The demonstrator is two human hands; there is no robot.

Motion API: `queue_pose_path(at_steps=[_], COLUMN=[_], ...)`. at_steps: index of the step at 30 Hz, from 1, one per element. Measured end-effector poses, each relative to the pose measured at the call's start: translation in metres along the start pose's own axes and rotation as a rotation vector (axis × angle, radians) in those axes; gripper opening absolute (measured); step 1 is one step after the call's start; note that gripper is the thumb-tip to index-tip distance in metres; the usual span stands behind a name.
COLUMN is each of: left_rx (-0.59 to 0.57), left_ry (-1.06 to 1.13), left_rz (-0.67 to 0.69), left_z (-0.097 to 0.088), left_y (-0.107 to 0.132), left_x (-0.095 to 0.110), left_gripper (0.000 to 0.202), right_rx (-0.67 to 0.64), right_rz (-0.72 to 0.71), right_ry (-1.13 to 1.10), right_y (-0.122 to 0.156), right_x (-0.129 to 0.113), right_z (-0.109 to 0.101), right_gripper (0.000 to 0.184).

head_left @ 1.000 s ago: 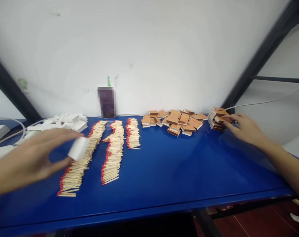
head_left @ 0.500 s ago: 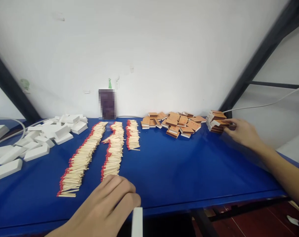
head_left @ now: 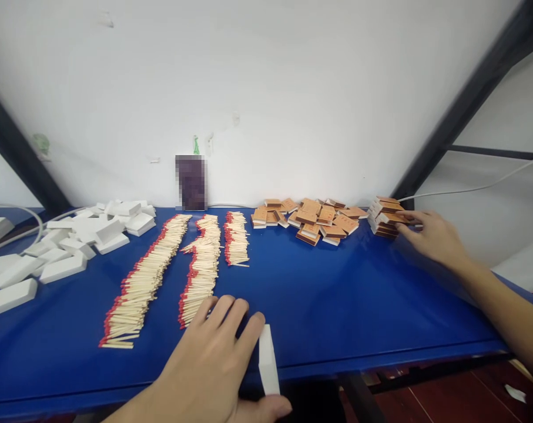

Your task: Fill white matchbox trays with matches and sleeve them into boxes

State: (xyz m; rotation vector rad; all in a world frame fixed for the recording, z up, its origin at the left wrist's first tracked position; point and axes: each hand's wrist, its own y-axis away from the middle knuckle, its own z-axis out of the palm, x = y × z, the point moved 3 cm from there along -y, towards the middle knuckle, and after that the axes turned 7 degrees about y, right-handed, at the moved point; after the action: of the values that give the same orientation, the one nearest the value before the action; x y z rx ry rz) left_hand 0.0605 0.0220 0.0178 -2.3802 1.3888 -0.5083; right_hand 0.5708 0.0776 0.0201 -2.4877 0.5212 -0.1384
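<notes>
My left hand is at the table's front edge. It grips a white matchbox tray by its ends, between thumb and index finger. Just beyond its fingers lies the middle row of red-tipped matches. At the far right my right hand reaches to a stack of brown matchboxes. Its thumb and fingers close on the right end of a matchbox in that stack; the fingertips are partly hidden. Left of the stack is a loose heap of brown matchboxes.
On the blue table a long match row lies at left and a short one at right. White trays are heaped at the far left. A blurred dark panel stands by the wall; a white cable runs at right.
My left hand has moved up and right and turned, so its thumb and more of the white tray now show. My right hand stays at the stack, its fingers shifted only slightly.
</notes>
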Motion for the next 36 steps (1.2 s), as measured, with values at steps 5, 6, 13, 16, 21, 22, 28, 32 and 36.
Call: queue_pose_path(at_steps=[5, 6, 13, 16, 21, 22, 28, 32, 36], left_rx=[-0.023, -0.016, 0.042, 0.103, 0.151, 0.155, 0.164, 0.148, 0.139], left_ry=[-0.011, -0.018, -0.105, -0.159, -0.199, -0.202, -0.21, -0.222, -0.221], left_rz=[-0.053, -0.062, -0.078, -0.059, -0.065, -0.065, -0.035, -0.04, -0.047], left_z=[0.004, 0.005, 0.004, 0.004, 0.008, 0.008, 0.007, 0.007, 0.007], left_y=[0.002, 0.003, 0.006, 0.007, 0.009, 0.01, 0.008, 0.009, 0.01], left_x=[-0.001, -0.001, -0.001, -0.002, -0.005, -0.005, -0.005, -0.006, -0.007], left_gripper=[0.068, 0.068, 0.06, 0.058, 0.064, 0.064, 0.059, 0.06, 0.059], right_rx=[0.013, 0.011, 0.022, 0.036, 0.052, 0.054, 0.067, 0.058, 0.053], right_rz=[-0.01, -0.008, -0.014, -0.038, -0.065, -0.067, -0.094, -0.109, -0.103], right_ry=[-0.021, -0.026, -0.036, -0.034, -0.031, -0.03, -0.017, -0.013, -0.018], right_y=[-0.001, -0.001, 0.001, 0.0, 0.0, 0.0, 0.001, 0.0, -0.001], right_x=[-0.004, -0.004, 0.0, 0.0, 0.0, 0.0, 0.0, 0.003, 0.004], right_z=[0.001, 0.002, 0.005, 0.006, 0.007, 0.007, 0.01, 0.011, 0.011], right_gripper=[0.041, 0.04, 0.039, 0.038, 0.037, 0.036, 0.037, 0.035, 0.032])
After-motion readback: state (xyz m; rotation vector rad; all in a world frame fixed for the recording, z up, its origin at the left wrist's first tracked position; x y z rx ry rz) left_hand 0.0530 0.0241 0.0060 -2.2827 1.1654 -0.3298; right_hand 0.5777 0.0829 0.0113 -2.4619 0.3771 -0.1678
